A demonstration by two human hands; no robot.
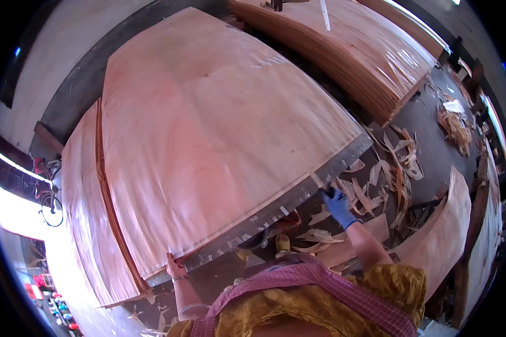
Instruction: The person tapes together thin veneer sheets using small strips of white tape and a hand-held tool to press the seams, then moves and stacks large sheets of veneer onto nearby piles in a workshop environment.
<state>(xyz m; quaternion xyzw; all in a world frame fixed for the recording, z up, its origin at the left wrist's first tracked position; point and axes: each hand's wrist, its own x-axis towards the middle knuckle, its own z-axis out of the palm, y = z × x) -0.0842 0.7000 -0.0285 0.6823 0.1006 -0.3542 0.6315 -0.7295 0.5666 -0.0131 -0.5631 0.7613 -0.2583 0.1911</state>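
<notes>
A wide, pinkish-tan wood veneer sheet (208,140) lies over the large table in front of me. My bare left hand (176,267) is at its near left edge, fingers closed over the rim beside a small reddish spot. Further right, my right hand (338,206), in a blue glove, is closed just off the near edge. A short pale strip and something dark stick out of its fingers toward the sheet; their kind is not clear. Between the hands runs the dark grey table edge (253,224), dotted with pale scraps.
Left of a brown seam lies another veneer sheet (81,208). A thick veneer stack (343,62) stands at the far right. Torn veneer scraps (402,163) litter the floor at right, near a curved loose sheet (441,230). A bicycle (52,209) stands at far left.
</notes>
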